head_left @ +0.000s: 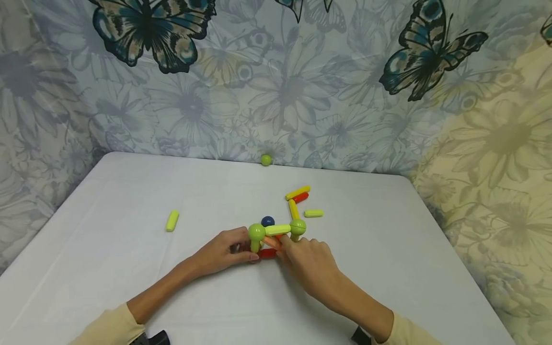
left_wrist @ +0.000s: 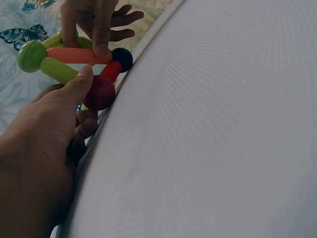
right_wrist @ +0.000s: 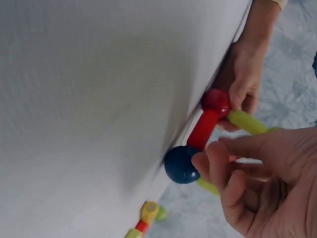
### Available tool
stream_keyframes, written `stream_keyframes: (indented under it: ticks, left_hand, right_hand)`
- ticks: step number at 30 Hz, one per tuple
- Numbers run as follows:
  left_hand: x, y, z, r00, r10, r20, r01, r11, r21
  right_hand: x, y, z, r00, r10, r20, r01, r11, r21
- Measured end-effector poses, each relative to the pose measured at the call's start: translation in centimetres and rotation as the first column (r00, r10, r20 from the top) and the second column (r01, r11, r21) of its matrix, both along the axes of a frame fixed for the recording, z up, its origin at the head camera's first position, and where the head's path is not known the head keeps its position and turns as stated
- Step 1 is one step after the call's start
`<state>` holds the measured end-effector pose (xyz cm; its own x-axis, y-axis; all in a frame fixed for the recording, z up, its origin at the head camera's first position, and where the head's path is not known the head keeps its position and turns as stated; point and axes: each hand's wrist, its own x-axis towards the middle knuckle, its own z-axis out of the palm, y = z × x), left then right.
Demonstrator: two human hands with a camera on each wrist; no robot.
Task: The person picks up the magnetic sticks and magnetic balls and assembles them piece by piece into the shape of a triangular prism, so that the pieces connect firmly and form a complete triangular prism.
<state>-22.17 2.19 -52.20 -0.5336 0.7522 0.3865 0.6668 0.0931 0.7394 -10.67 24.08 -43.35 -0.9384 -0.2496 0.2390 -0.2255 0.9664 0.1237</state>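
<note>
L hand (head_left: 226, 253) gripping red ball (left_wrist: 99, 92), R hand (head_left: 308, 261) pinching orange rod (left_wrist: 74, 55), no containers

A lone lime stick (head_left: 172, 221) lies left on the white table (head_left: 108, 268) — a green ball (head_left: 266, 160) by the butterfly cloth (head_left: 276, 76).

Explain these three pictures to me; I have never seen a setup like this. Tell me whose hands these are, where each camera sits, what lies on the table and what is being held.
No machine here: a person works with bare hands. The wide picture comes from a head camera; the other two from cameras on each wrist.

On the white table stands a small frame of toy rods and balls. The left hand grips it by a green rod and a red ball. The right hand pinches an orange rod beside a dark blue ball.

Loose pieces lie apart: a green rod on the left, a green ball at the far edge, and some rods behind the frame.
</note>
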Motion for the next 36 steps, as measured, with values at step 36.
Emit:
stream_keyframes:
  ticks: [36]
  left_hand:
    - [-1.3,-0.1,0.2,0.962,0.266,0.064,-0.266,0.964,-0.002]
  right_hand:
    - [-5.5,4.4,1.5,0.838,0.367,0.404,0.057,0.677,-0.734]
